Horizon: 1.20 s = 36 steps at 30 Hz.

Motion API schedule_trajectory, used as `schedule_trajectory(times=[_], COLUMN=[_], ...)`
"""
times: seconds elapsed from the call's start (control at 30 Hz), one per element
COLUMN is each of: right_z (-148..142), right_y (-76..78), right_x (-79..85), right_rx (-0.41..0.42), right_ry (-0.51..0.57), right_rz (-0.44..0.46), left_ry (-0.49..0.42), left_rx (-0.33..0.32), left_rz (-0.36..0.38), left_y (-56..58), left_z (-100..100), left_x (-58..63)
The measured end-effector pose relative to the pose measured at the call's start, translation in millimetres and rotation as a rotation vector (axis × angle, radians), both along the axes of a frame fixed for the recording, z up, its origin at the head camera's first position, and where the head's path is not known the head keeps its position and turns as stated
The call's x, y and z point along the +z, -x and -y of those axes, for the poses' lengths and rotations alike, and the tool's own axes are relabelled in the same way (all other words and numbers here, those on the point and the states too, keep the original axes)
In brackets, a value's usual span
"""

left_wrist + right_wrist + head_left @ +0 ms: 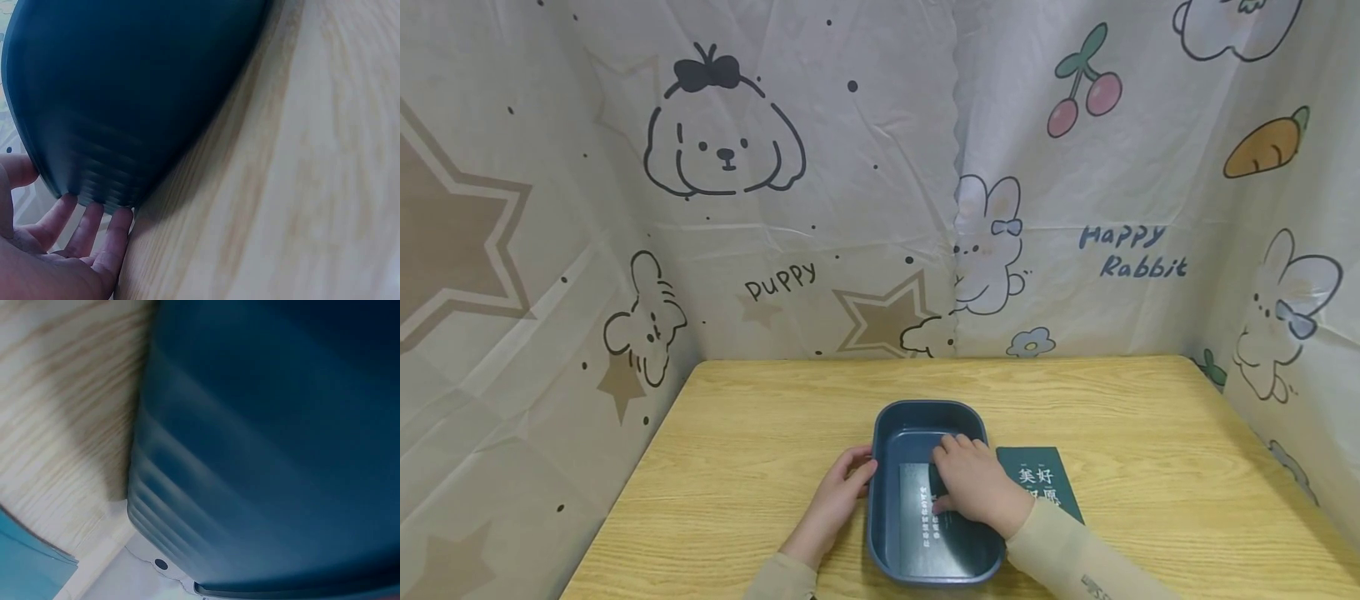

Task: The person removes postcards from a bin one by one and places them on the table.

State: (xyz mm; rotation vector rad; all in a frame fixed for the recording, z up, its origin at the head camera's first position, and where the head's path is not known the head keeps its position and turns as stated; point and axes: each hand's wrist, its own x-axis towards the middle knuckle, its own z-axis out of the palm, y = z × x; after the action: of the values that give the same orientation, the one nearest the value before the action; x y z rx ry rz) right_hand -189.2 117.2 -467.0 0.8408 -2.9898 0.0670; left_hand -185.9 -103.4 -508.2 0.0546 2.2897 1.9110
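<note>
A deep blue rectangular bin with rounded corners (887, 450) stands on the wooden table. A dark green book with pale characters on its cover (917, 517) lies inside it. My right hand (977, 483) reaches in over the right wall and grips the book near its upper right part, thumb on the cover and fingers curled; the fingertips are partly hidden. From outside, my left hand (844, 479) touches the bin's left wall with fingers extended. In the left wrist view, the fingertips (94, 209) rest on the ribbed end of the wall. The right wrist view shows only the bin's outer wall (250, 456).
Right of the bin, a second dark green book with white characters (1037, 467) lies on the table (760, 417), partly covered by my right sleeve. A printed curtain (850, 208) encloses the table's back and sides.
</note>
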Motion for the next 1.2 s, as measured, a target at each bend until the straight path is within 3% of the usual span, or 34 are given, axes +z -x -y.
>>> schedule_trajectory(times=[0.4, 0.83, 1.03, 1.2], right_z=[-4, -13, -17, -19], right_y=[1.6, 4.7, 6.9, 7.0], right_x=[-1.0, 19.9, 22.5, 22.2], right_rx=[0.017, 0.057, 0.051, 0.021], right_ry=[0.082, 0.395, 0.507, 0.607], right_rz=[0.003, 0.081, 0.161, 0.242], left_ry=[-0.002, -0.007, -0.021, -0.019], left_rx=[-0.009, -0.01, -0.023, -0.021], left_rz=[0.003, 0.0, -0.009, 0.001], left_y=[0.0, 0.4, -3.5, -0.5], left_z=[1, 0, 1, 2], left_x=[0.3, 0.1, 6.6, 1.4])
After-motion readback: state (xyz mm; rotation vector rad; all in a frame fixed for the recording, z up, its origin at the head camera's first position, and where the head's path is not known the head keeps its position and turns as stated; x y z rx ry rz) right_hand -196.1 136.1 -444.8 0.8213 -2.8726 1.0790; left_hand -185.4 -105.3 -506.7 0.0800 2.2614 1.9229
